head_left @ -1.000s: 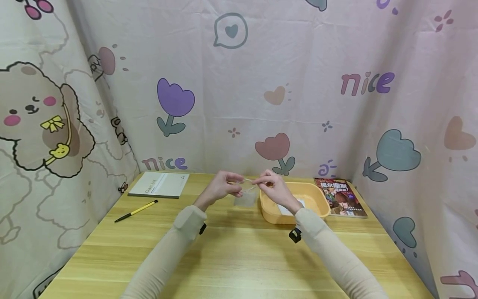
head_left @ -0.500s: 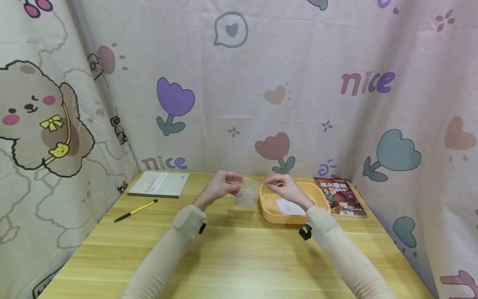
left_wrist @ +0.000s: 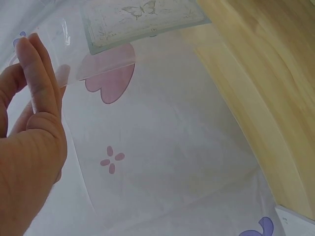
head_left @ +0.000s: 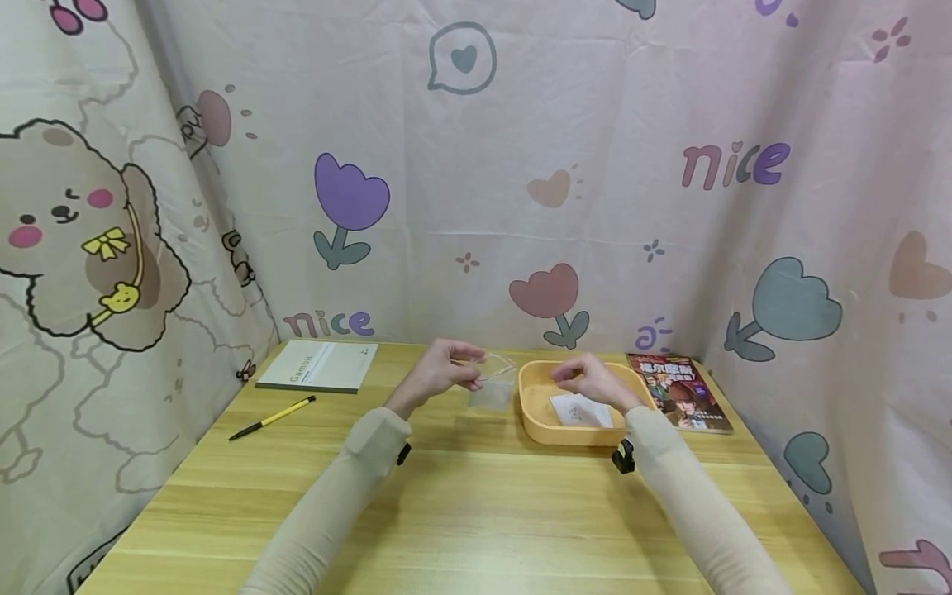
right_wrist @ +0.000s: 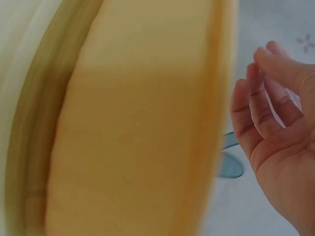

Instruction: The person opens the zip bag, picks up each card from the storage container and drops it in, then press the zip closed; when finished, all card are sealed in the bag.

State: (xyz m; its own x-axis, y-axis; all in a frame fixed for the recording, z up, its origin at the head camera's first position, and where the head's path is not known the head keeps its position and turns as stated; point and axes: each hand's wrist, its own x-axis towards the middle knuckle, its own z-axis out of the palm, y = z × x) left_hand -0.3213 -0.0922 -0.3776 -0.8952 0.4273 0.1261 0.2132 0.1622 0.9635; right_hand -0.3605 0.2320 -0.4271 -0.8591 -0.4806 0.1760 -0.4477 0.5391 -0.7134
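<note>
My left hand (head_left: pixel 445 369) pinches a clear plastic bag (head_left: pixel 497 366) near its mouth, which stands spread toward the right. In the left wrist view a pale card with a butterfly print (left_wrist: pixel 147 22) shows at the bag's lower part; whether it lies wholly inside I cannot tell. My right hand (head_left: pixel 591 382) hovers over the yellow plastic basket (head_left: pixel 539 432), its fingers loosely bent and holding nothing visible. Inside the basket lies a white sheet or packet with a faint print (head_left: pixel 578 411).
A pale notebook (head_left: pixel 320 366) lies at the back left of the wooden table (head_left: pixel 476 512), with a yellow and black pen (head_left: pixel 272 417) in front of it. Right of the basket is a colourful magazine (head_left: pixel 680 392). Patterned curtains enclose the back and sides.
My right hand has let go of the bag's mouth and moved right, over the basket. My left hand stays in place, still pinching the bag.
</note>
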